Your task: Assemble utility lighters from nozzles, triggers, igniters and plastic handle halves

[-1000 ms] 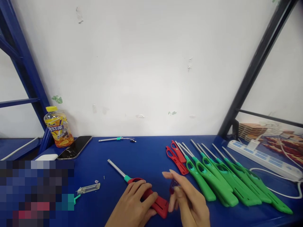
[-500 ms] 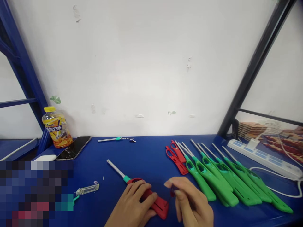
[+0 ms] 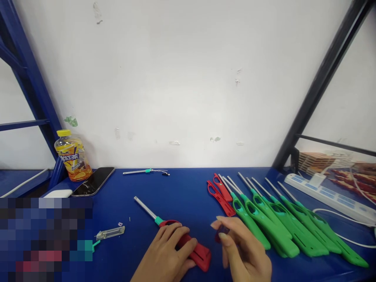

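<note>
My left hand is wrapped over the handle of a red long-nosed lighter, pressing it on the blue table. The lighter's metal tube points to the upper left, with a turquoise collar at its base. Just right of the handle end, my right hand pinches a small dark reddish piece between thumb and fingers. Its exact kind is too small and half hidden to make out. Beyond that hand lie two red handle shells.
Several green long-nosed lighters lie side by side at right, near a white power strip. At left are a clear plastic fuel tank, a phone and a drink bottle. A loose metal tube with wires lies by the wall.
My right hand has shifted slightly right, away from the red lighter's end, still pinching the small piece. My left hand stays on the lighter. The whole view has moved a little.
</note>
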The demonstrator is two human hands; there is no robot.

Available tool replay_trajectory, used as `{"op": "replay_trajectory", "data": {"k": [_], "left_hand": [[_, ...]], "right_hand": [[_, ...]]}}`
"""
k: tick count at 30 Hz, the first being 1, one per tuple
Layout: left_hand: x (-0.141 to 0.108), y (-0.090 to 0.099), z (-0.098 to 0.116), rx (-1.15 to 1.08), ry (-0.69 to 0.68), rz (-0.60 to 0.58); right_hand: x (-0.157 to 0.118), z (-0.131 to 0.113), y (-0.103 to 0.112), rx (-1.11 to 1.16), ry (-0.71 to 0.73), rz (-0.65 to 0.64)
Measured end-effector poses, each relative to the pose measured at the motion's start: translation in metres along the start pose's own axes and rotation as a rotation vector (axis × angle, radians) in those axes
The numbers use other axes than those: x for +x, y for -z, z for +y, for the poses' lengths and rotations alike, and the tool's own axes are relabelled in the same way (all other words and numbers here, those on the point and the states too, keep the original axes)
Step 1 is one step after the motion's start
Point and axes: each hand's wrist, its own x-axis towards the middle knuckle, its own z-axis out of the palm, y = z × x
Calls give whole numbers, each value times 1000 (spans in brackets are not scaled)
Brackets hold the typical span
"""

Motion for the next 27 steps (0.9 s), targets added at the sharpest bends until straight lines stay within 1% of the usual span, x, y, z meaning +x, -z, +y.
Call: {"op": "replay_trajectory", "data": {"k": [4, 11, 16, 18, 21, 24, 27], "left_hand": [[0, 0, 1, -1, -5, 2], [1, 0, 2, 1, 7, -6], [0, 0, 2, -4, 10, -13], [0, 0, 2, -8, 14, -16], [1, 2, 3, -10, 17, -17], [2, 2, 4, -6, 20, -13], [3, 2, 5, -5, 17, -5]], "right_hand": [[6, 3, 8, 8, 54, -28], [-2, -3, -2, 1, -11, -63], [3, 4, 7, 4, 32, -49], [3, 3, 9, 16, 45, -89], [2, 0, 7, 24, 38, -145], [1, -2, 3, 13, 16, -140], [2, -1, 2, 1, 33, -117]]}}
